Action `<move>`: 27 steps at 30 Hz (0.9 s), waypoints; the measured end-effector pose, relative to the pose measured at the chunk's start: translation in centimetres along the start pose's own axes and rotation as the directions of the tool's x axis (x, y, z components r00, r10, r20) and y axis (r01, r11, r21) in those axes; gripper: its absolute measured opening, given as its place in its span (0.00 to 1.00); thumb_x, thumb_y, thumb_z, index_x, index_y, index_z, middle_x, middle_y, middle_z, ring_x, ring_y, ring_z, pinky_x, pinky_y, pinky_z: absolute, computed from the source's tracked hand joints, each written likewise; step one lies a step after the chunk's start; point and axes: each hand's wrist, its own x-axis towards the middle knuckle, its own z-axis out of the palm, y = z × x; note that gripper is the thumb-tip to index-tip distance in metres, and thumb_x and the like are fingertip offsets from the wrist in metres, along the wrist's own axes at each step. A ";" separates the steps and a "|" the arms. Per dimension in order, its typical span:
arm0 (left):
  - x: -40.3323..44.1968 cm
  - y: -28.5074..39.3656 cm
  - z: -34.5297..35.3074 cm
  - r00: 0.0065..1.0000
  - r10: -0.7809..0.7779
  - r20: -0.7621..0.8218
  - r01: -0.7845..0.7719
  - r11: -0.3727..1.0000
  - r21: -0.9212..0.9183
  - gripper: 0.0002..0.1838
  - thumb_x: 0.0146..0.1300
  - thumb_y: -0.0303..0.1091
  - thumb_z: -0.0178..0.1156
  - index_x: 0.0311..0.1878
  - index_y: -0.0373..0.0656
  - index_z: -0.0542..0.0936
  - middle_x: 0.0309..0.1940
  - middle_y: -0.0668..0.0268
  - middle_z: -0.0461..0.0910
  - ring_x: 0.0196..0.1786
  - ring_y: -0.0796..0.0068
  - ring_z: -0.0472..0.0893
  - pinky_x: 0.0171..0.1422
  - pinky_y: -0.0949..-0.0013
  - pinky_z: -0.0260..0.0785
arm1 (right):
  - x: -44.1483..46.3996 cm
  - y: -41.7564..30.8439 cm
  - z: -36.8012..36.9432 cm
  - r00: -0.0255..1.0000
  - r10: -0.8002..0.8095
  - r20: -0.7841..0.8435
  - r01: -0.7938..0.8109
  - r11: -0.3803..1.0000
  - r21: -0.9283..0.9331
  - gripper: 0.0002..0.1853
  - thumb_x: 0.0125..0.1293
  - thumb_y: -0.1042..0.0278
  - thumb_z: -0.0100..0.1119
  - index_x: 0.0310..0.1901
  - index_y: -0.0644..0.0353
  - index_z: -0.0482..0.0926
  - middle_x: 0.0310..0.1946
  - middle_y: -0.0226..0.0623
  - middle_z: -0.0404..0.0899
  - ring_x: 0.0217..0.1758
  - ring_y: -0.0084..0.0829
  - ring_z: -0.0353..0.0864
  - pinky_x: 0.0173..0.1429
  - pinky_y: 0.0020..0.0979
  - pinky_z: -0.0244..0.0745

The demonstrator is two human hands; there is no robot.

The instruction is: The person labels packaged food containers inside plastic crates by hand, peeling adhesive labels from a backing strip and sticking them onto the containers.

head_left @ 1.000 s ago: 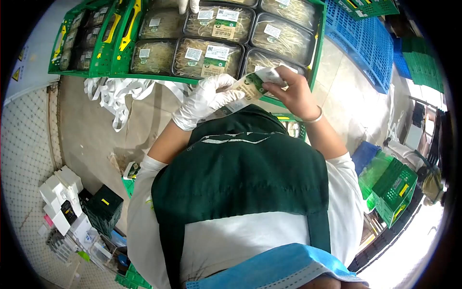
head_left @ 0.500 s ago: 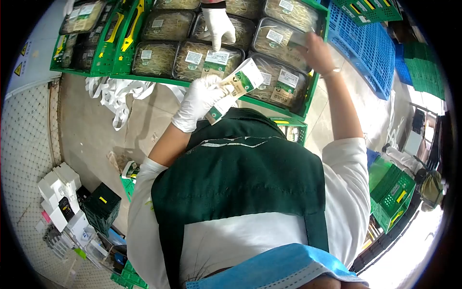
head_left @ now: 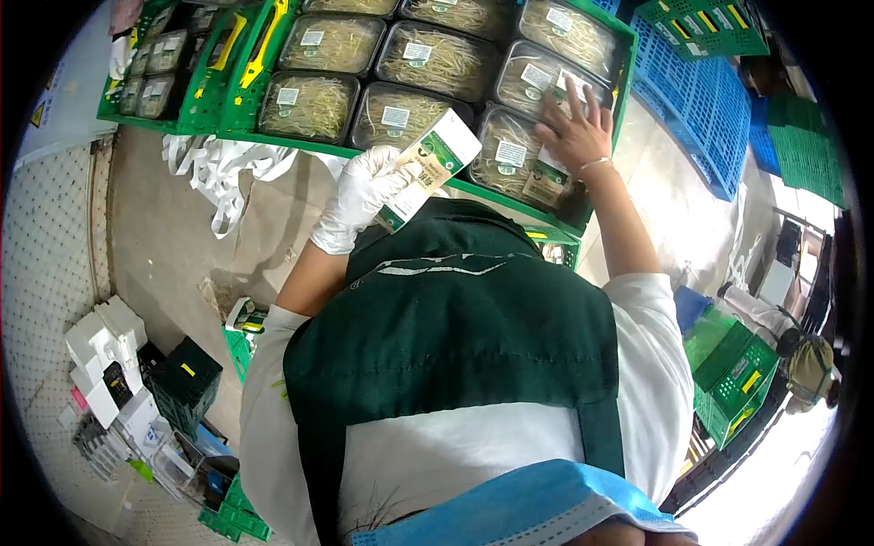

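My left hand [head_left: 360, 196], in a white glove, is closed on a stack of green, white and tan labels [head_left: 430, 168] at the front edge of a green crate [head_left: 300, 144]. Bare and with its fingers spread, my right hand [head_left: 578, 132] lies on a clear-lidded tray of pale sprouts [head_left: 528, 77] at the crate's right side, over a label there. The tray in front [head_left: 510, 150] bears a white sticker and a green and tan label. Other sprout trays [head_left: 332, 44] show small white stickers.
A second green crate [head_left: 196, 109] with smaller packs stands at the left, where another person's gloved hand [head_left: 120, 56] shows. Blue plastic pallets [head_left: 687, 100] lie at the right. White straps [head_left: 223, 168] hang below the crate. Green crates [head_left: 733, 373] stand lower right.
My right hand has come down with spread fingers onto the right-hand tray. The other person's hand has left the middle trays, and the labelled pack at front centre now shows only a white sticker.
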 end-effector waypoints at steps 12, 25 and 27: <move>1.9 3.4 3.4 0.954 0.298 0.035 -0.285 0.862 0.419 0.09 0.54 0.32 0.57 0.35 0.35 0.76 0.29 0.64 0.77 0.35 0.81 0.74 0.42 0.78 0.65 | -1.1 -8.3 -8.8 0.979 -0.164 -0.121 0.169 0.320 0.932 0.09 0.50 0.72 0.59 0.34 0.63 0.74 0.24 0.43 0.75 0.25 0.37 0.75 0.30 0.29 0.70; 2.3 1.9 -0.3 0.990 0.007 -0.142 0.003 0.997 0.073 0.06 0.52 0.24 0.57 0.35 0.34 0.74 0.29 0.66 0.77 0.30 0.85 0.75 0.32 0.82 0.67 | 14.1 10.5 0.3 0.986 0.155 -0.065 -0.157 0.987 -0.031 0.21 0.53 0.55 0.52 0.47 0.56 0.66 0.43 0.41 0.71 0.48 0.42 0.68 0.48 0.40 0.67; 1.1 2.2 -1.6 0.989 -0.042 -0.141 0.049 0.998 0.050 0.07 0.53 0.22 0.54 0.37 0.35 0.73 0.30 0.66 0.77 0.30 0.85 0.75 0.33 0.82 0.67 | 13.9 9.5 1.6 0.977 0.185 -0.105 -0.191 0.980 -0.051 0.26 0.54 0.52 0.50 0.53 0.53 0.61 0.48 0.39 0.66 0.52 0.40 0.66 0.52 0.39 0.64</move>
